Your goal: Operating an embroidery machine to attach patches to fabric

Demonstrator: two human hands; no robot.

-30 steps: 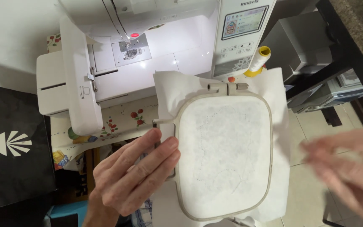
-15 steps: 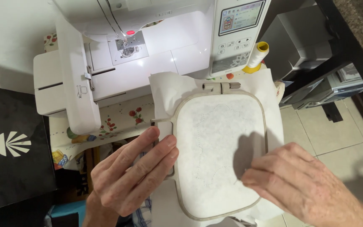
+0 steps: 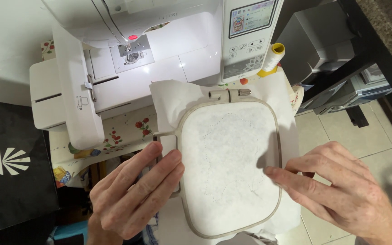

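Note:
An embroidery hoop (image 3: 229,109) with rounded corners holds taut white stabiliser fabric (image 3: 227,159) that bears a faint stitched outline. My left hand (image 3: 134,193) grips the hoop's left rim, fingers laid flat along its edge. My right hand (image 3: 341,190) rests at the hoop's right rim, its fingertips touching the fabric just inside the frame. Loose white fabric spills out around the hoop. The hoop is held in front of a white embroidery machine (image 3: 159,59).
The machine has a screen panel (image 3: 252,18), a needle area (image 3: 130,52) and a hoop carriage arm (image 3: 75,104). A yellow-capped thread spool (image 3: 273,56) stands beside it. A fruit-patterned cloth (image 3: 123,131) covers the table. A black bag (image 3: 10,172) lies left; tiled floor (image 3: 332,136) right.
My right hand came in from the right and settled on the hoop's right edge. The hoop shifted slightly lower and nearer. My left hand kept its hold.

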